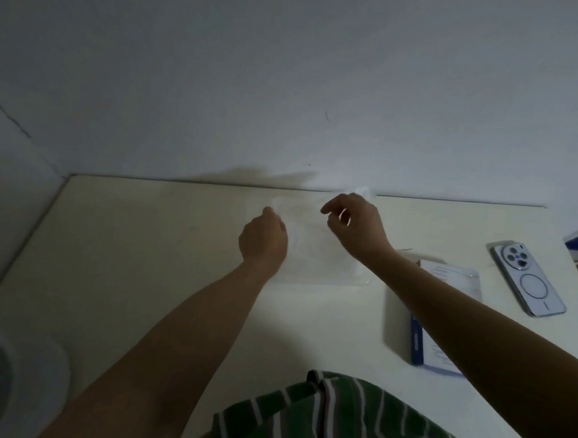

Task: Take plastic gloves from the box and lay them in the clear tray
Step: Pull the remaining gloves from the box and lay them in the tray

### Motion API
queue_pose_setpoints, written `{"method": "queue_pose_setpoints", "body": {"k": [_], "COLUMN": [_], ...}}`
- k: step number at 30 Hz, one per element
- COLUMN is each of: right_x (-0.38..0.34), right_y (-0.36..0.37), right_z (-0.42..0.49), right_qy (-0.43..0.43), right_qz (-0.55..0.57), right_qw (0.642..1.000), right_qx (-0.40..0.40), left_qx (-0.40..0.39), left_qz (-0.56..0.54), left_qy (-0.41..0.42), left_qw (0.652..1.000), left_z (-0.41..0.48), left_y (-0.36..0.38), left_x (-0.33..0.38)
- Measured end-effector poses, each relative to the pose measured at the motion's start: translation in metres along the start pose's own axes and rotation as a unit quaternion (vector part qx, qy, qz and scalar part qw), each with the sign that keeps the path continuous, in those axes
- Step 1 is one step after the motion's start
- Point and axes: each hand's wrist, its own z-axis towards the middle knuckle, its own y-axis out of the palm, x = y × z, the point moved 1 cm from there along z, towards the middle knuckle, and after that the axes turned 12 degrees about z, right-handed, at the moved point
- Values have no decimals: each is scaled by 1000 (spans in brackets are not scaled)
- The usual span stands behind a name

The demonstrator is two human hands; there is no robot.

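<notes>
The cream table (142, 242) carries a clear tray (361, 282) toward its far edge, a blue-and-white box (406, 329) beside it, and a face-down phone (529, 280) farther right.

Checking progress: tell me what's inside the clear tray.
Faint plastic film, apparently a glove, spreads over the clear tray, pinched by left hand and right hand. Both hands cover parts; the count inside cannot be told.

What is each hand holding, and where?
One thin plastic glove, stretched between them above the clear tray: left hand pinches its left edge, right hand grips its right end. The film is too faint to name the exact part.
</notes>
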Motion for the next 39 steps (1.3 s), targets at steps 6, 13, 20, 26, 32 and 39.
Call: {"method": "queue_pose_setpoints", "body": {"k": [6, 13, 20, 26, 32, 39], "right_x": [32, 41, 58, 64, 69, 44], "right_y": [36, 54, 48, 52, 59, 47], "right_z": [-6, 0, 11, 17, 14, 16], "right_qy": [195, 214, 258, 292, 301, 272], "right_qz": [-99, -104, -104, -136, -142, -136], "right_qw": [951, 929, 925, 899, 882, 889], "right_qx": [-217, -284, -258, -297, -333, -342], "left_qx": [22, 49, -305, -402, -408, -352], "left_qz": [23, 46, 91, 94, 173, 87], "left_qy": [39, 235, 124, 74, 104, 90], "left_qw": [999, 970, 940, 908, 890, 928], "left_z": [-3, -3, 13, 28, 37, 29], "left_y": [1, 1, 56, 72, 90, 75], "left_x": [-2, 24, 8, -1, -1, 0]}}
